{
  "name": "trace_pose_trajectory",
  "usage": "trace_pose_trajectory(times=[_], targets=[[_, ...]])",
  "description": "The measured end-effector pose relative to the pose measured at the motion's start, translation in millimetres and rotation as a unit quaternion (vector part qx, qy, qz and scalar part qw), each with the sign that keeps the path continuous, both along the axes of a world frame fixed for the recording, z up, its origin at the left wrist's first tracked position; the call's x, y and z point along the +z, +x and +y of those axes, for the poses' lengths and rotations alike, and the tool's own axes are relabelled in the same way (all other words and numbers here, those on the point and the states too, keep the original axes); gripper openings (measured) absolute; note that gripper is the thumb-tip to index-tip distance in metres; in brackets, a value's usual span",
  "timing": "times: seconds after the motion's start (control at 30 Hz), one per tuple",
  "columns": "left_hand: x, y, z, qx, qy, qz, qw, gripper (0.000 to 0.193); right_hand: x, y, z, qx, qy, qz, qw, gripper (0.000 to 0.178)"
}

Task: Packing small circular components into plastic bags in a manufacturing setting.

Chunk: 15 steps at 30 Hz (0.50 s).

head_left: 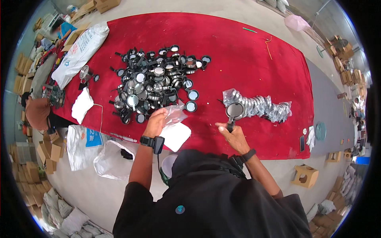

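Clock from mid-view. You've got 2 hands up: L hand [155, 122] w/ 1 clear bag [175, 115], R hand [234, 138] w/ 1 round blk handled pc [235, 110]. Loose handled pcs [158, 71], 11 o'clock: dozens, overlapping, no exact ct. Bagged pcs [260, 106], 3 o'clock: many, overlapping, can't ct. Green pen [250, 30], 1 o'clock: qty 1. Phone [302, 143], btwn 3 & 4: qty 1. Ppl besides you: 2, i.e. 1 co-worker [38, 113] at 9, 1 in blue top [66, 30] at 10.

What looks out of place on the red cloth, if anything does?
An orange strand lies crooked by itself near the far right edge of the red cloth, and a few pale specks dot the middle; they look like stray scraps. Nothing looks damaged.
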State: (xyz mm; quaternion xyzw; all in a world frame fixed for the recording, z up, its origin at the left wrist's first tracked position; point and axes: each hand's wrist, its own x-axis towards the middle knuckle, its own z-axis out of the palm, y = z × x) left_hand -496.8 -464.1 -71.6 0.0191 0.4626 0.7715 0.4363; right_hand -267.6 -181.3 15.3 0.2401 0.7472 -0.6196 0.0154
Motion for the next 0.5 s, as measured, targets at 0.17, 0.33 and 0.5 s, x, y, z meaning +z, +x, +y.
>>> trace_pose_trajectory(times=[0.17, 0.33, 0.5], targets=[[103, 12, 19, -0.047, 0.17, -0.014, 0.984, 0.06, -9, -13, 0, 0.005, -0.105, -0.017, 0.994, 0.056], [125, 17, 36, -0.071, 0.163, -0.001, 0.984, 0.056, -19, -13, 3, -0.01, -0.542, 0.086, 0.836, 0.062], [126, 32, 62, -0.048, 0.104, 0.004, 0.993, 0.048, 0, -10, 3, -0.063, -0.494, 0.137, 0.856, 0.063]])
